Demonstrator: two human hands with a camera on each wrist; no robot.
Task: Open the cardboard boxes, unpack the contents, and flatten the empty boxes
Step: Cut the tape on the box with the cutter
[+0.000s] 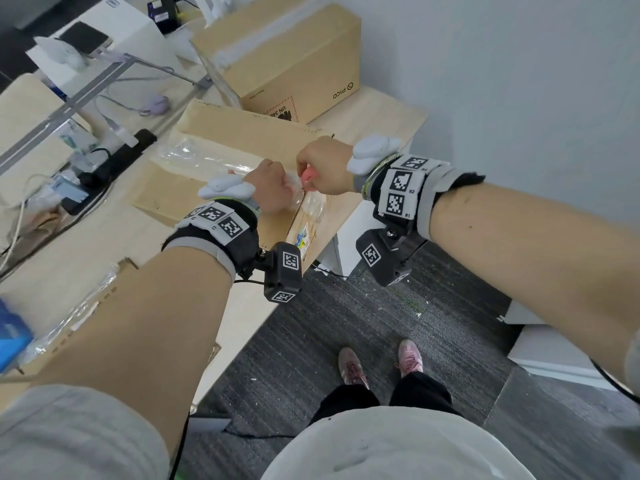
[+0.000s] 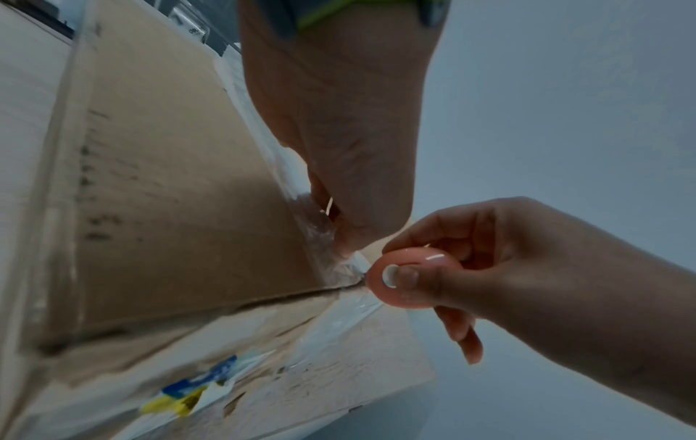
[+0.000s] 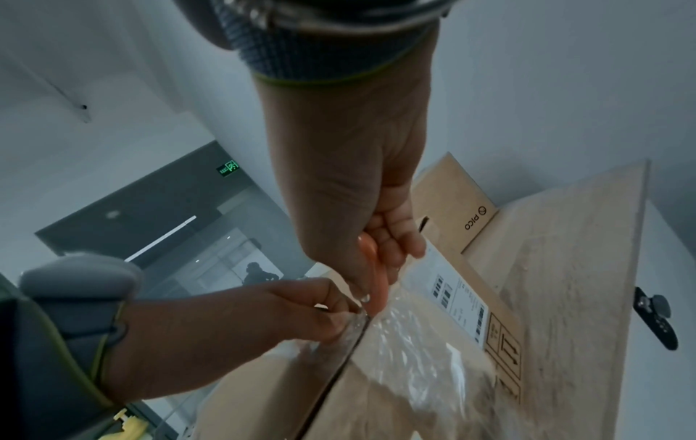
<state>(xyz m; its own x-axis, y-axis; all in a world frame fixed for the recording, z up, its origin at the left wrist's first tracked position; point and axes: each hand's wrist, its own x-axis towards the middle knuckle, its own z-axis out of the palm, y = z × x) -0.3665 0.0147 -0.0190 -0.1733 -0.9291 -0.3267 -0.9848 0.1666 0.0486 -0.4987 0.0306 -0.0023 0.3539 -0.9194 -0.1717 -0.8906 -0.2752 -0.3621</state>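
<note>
An office: a pale wood worktop (image 1: 381,116) with cables and a power strip (image 1: 114,157), grey carpet tiles (image 1: 346,323), an exit sign (image 3: 228,168).

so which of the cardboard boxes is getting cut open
The near box under both hands, where the right hand holds a pink cutter at its taped seam; the PICO box behind sits untouched.

Pale wall (image 1: 502,64), dark grey carpet (image 1: 346,323), light wooden desk (image 1: 381,112).
</note>
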